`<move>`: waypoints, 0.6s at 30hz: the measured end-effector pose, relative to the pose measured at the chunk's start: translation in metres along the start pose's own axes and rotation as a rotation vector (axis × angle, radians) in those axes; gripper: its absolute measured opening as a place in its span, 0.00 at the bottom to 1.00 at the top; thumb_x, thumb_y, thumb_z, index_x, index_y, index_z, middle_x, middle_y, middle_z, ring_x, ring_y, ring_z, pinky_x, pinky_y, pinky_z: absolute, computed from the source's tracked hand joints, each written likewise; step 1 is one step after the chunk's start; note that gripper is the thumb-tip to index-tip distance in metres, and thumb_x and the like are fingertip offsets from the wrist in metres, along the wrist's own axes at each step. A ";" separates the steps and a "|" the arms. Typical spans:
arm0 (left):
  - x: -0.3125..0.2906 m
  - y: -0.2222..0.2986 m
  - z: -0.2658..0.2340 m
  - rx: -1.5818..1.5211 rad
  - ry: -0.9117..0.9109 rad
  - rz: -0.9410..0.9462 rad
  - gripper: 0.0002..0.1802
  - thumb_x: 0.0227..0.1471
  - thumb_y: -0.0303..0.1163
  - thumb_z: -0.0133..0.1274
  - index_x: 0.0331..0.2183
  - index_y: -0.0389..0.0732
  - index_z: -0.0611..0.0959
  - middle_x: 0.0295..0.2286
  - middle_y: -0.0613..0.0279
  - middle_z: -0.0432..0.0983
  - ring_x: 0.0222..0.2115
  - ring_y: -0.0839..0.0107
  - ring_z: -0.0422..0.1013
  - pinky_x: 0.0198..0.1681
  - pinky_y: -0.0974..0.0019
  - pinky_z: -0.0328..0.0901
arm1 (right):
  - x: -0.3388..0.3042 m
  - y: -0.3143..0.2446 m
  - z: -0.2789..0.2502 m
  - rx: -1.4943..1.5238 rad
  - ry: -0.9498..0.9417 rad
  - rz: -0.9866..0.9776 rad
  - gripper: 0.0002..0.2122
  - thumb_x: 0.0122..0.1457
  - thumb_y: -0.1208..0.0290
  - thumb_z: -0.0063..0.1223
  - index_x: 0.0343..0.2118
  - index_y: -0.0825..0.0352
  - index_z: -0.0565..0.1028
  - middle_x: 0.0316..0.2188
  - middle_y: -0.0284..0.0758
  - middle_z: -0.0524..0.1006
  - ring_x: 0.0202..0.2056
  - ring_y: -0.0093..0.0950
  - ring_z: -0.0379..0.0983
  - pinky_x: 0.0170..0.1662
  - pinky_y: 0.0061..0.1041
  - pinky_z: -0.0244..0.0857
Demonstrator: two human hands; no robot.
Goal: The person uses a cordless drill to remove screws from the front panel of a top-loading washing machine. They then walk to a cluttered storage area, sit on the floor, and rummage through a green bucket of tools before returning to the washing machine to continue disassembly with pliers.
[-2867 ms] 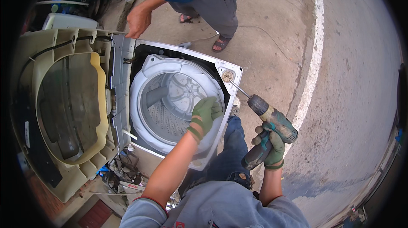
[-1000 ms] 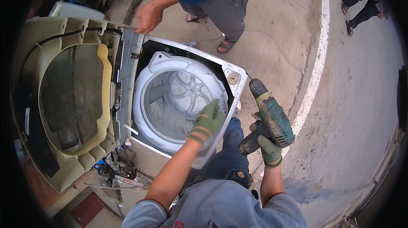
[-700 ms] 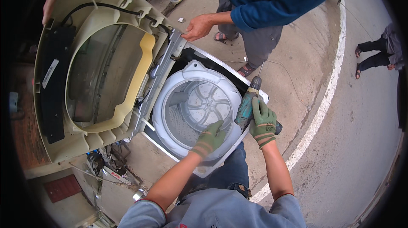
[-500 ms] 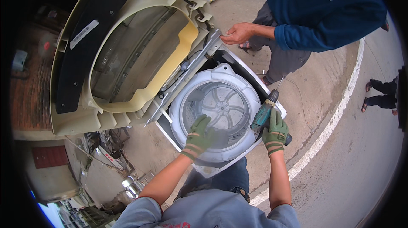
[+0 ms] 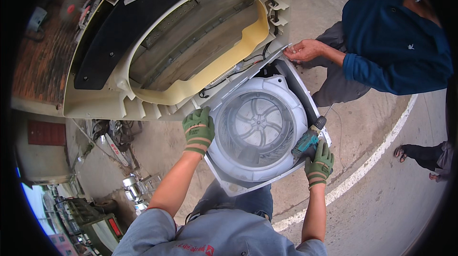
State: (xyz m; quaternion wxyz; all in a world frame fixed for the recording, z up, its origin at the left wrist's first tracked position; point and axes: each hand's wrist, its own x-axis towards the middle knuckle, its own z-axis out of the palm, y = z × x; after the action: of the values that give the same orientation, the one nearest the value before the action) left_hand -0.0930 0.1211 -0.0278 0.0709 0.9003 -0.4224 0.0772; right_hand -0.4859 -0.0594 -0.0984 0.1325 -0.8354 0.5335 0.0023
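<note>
An open top-loading washing machine stands in front of me, its pale tub ring around a steel drum. The machine's cream top cover is tilted up at the far left, its underside showing a large round opening and a black panel. My left hand, in a green glove, is closed on the cover's lower edge beside the tub, fingertips partly hidden. At the cabinet's right corner my right hand, also gloved, is closed on a teal cordless drill, its long bit pointing away from me.
Across the machine at the right, a person in a dark blue shirt has a hand at the cover's right end. Another person's legs show at the far right. Metal parts lie on the ground at left.
My left hand has moved from over the drum up and left to the cover's edge. My right hand keeps the drill at the right corner. The view has shifted.
</note>
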 end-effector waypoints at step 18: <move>0.029 -0.012 -0.004 -0.126 -0.317 -0.186 0.18 0.60 0.41 0.51 0.51 0.52 0.83 0.44 0.51 0.82 0.44 0.49 0.77 0.49 0.49 0.70 | 0.000 0.014 -0.001 0.092 0.013 -0.088 0.47 0.46 0.65 0.68 0.71 0.60 0.56 0.65 0.42 0.66 0.63 0.43 0.64 0.68 0.51 0.50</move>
State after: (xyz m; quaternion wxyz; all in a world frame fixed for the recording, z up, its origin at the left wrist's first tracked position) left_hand -0.0660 0.1079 -0.0192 0.0664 0.9302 -0.3472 -0.0992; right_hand -0.4979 -0.0652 -0.1009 0.1672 -0.8511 0.4966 -0.0332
